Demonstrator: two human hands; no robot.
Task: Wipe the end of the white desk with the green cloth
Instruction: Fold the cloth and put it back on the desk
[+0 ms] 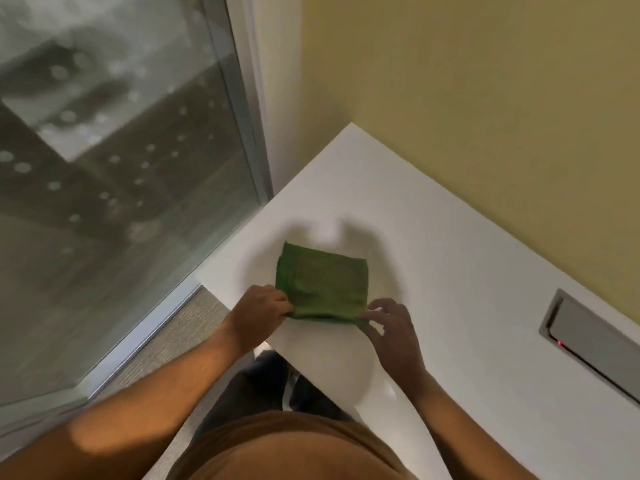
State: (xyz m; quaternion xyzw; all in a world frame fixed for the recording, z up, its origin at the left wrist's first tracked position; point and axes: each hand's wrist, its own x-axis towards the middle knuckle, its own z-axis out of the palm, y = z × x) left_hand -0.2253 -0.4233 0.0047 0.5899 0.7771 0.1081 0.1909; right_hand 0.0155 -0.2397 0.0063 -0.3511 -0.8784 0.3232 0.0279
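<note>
A folded green cloth [323,285] lies flat near the end of the white desk [450,258], close to its front edge. My left hand [259,311] pinches the cloth's near left corner. At the near right corner, my right hand [391,327] grips the cloth between thumb and fingertips, the other fingers spread. Both hands sit at the cloth's near edge, and the cloth's far edge rests on the desk.
A yellow wall [485,98] runs along the desk's far side. A grey cable hatch [588,344] with a small red light is set into the desk at right. A glass panel [121,168] with a metal frame stands at left, above grey carpet [162,348].
</note>
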